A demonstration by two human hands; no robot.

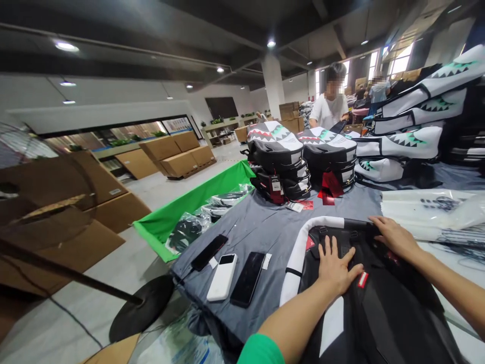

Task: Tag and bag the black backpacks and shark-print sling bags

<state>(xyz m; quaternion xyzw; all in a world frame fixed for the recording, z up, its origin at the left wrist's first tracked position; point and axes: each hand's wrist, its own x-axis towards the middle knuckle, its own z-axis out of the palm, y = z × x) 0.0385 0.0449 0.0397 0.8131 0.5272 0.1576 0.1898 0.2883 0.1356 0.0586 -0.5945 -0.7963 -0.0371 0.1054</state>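
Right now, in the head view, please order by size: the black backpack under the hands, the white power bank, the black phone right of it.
Largest to smallest:
1. The black backpack, clearly biggest.
2. The black phone and the white power bank look alike in size, so I cannot rank them.

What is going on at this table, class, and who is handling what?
A person has their left hand and right hand spread on a black backpack with white trim, which lies on a grey cloth-covered table. Beside it, a white power bank lies between two black smartphones. Stacked shark-mouth backpacks sit farther along, with a co-worker in a white T-shirt beyond them.
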